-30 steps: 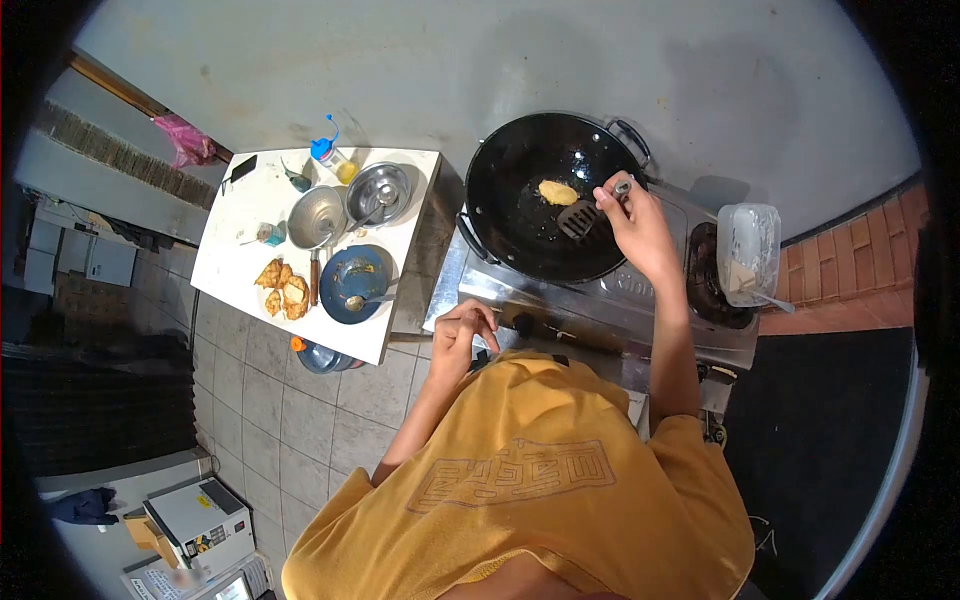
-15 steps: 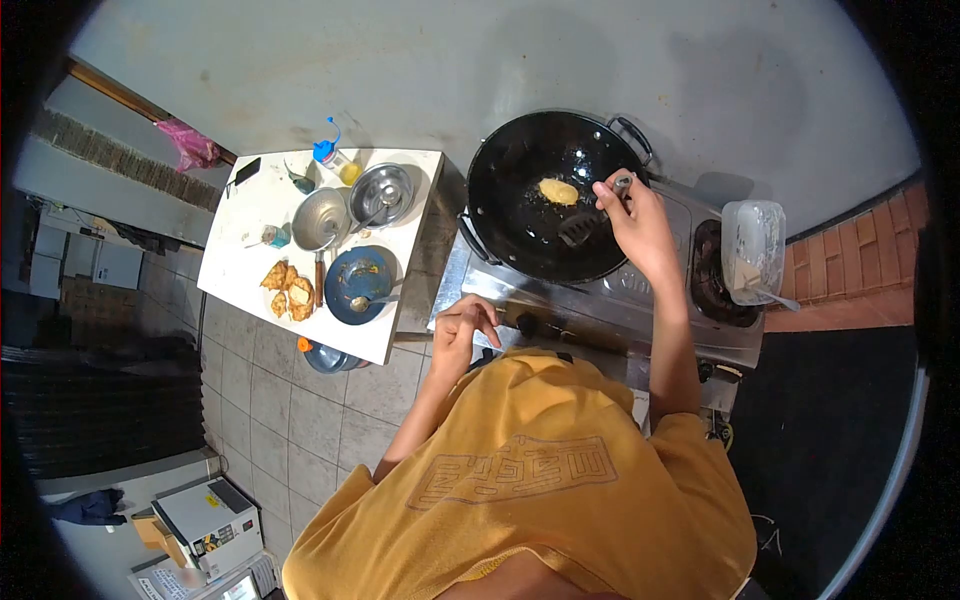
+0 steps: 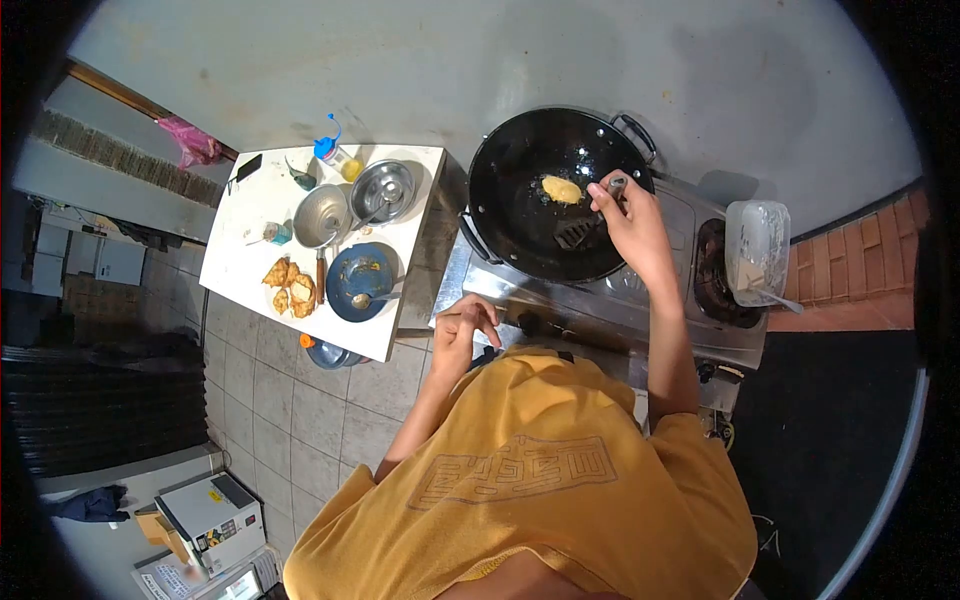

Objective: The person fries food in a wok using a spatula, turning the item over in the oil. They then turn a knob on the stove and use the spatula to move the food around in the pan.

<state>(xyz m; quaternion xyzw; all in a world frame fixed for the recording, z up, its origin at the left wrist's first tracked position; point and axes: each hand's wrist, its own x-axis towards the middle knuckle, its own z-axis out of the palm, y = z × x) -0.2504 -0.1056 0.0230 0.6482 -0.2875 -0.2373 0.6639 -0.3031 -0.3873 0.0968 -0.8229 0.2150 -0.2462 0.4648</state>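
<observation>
My right hand (image 3: pixel 637 225) is closed around the handle of a dark slotted spatula (image 3: pixel 575 233), whose head rests low inside the black wok (image 3: pixel 520 240). Beside the spatula head, a pale yellow piece of batter (image 3: pixel 562 190) lies in the shiny oil, apart from it. My left hand (image 3: pixel 466 325) hangs at the front edge of the gas stove (image 3: pixel 590 310), its fingers loosely bent and apart with nothing in them. The wok's two loop handles stick out at its upper right and lower left.
On the white table (image 3: pixel 240 225) to the left are fried pieces (image 3: pixel 290 287), a blue plate (image 3: pixel 360 283) with a spoon, a saucepan (image 3: pixel 321 216), a steel bowl (image 3: pixel 383 190) and a blue-capped bottle (image 3: pixel 345 163). A plastic tub (image 3: pixel 755 240) sits over the right burner.
The spatula head has shifted slightly to the left in the wok, with my right hand moving a little. My left hand stays put. The view has shifted very slightly.
</observation>
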